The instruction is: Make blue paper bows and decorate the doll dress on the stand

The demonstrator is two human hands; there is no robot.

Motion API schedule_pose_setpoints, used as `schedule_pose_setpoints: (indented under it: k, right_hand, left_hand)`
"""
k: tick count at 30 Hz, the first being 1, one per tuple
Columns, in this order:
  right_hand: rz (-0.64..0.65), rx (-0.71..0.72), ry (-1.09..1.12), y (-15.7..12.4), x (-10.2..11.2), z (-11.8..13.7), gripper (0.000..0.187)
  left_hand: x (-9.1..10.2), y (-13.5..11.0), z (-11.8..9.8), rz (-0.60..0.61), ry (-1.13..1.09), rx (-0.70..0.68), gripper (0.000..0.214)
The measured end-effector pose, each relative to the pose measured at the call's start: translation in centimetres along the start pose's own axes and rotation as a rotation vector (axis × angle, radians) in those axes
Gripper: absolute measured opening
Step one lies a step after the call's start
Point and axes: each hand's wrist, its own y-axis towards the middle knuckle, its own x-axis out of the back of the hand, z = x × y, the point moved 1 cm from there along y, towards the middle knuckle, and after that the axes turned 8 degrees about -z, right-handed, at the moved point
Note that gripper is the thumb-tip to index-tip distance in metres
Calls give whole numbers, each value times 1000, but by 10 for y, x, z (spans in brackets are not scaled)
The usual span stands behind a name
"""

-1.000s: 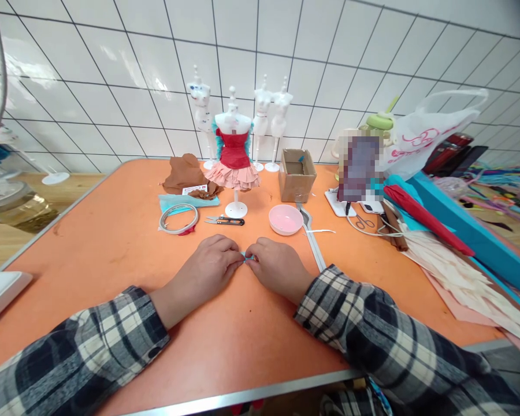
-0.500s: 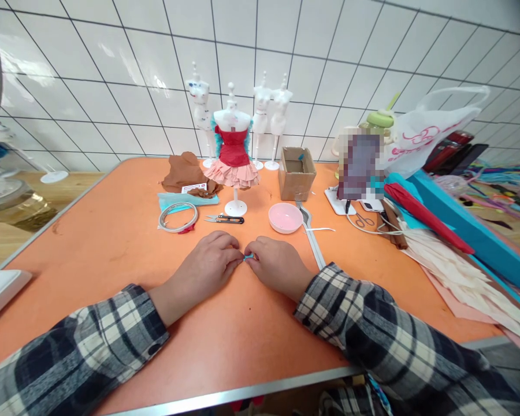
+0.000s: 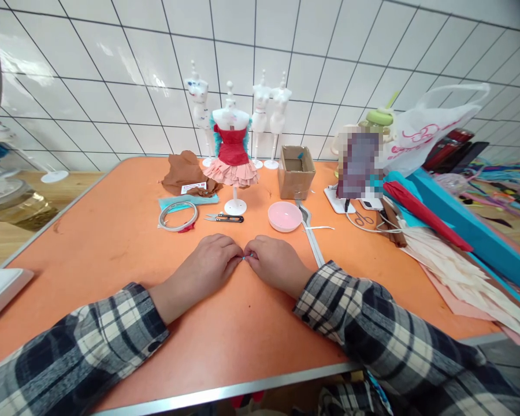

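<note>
Fingertip to fingertip over the orange table [image 3: 208,358], my left hand [image 3: 212,263] and my right hand [image 3: 275,263] both pinch a tiny blue piece [image 3: 243,257], mostly hidden by the fingers. It looks like cloth or paper. Just beyond my left hand lie black-handled thread snips [image 3: 225,218] and a roll of tape [image 3: 161,219]. A pink bowl [image 3: 285,217] stands behind my right hand. At the back, a small dress form [image 3: 229,118] wears a red top [image 3: 233,147] and a pink ruffled skirt [image 3: 231,173].
Bare white dress forms [image 3: 279,110] line the tiled wall. A cardboard box [image 3: 295,182], a ruler [image 3: 314,245] and scissors [image 3: 364,218] are on the right. Cream cloth strips [image 3: 450,260] lie farther right, and brown cloth [image 3: 182,170] at the back left. A white device [image 3: 4,289] edges in left.
My fingertips have closed slightly tighter together, and less of the blue piece shows between them. Otherwise only a slight shift of the view is visible.
</note>
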Motion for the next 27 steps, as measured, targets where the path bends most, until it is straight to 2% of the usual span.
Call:
schedule_pose_setpoints:
  k: [6, 14, 19, 22, 24, 27]
  right_hand:
    - [-3, 52, -9, -2, 1, 1, 15]
    - [5, 59, -38, -4, 4, 3, 17]
    - [-3, 61, -26, -5, 9, 2, 20]
    - [-77, 112, 83, -12, 28, -11, 25]
    - [-145, 132, 154, -20, 45, -29, 21]
    - [-284, -20, 140, -34, 67, -67, 19]
  left_hand:
    - [-2, -2, 1, -22, -45, -10, 11]
    - [-2, -3, 4, 0, -48, -60, 24]
    - [1, -3, 2, -71, -90, -67, 24]
    - [2, -4, 5, -143, -145, -36, 19]
    - [2, -5, 8, -203, -188, 6, 15]
    - [3, -4, 11, -271, -252, 93, 12]
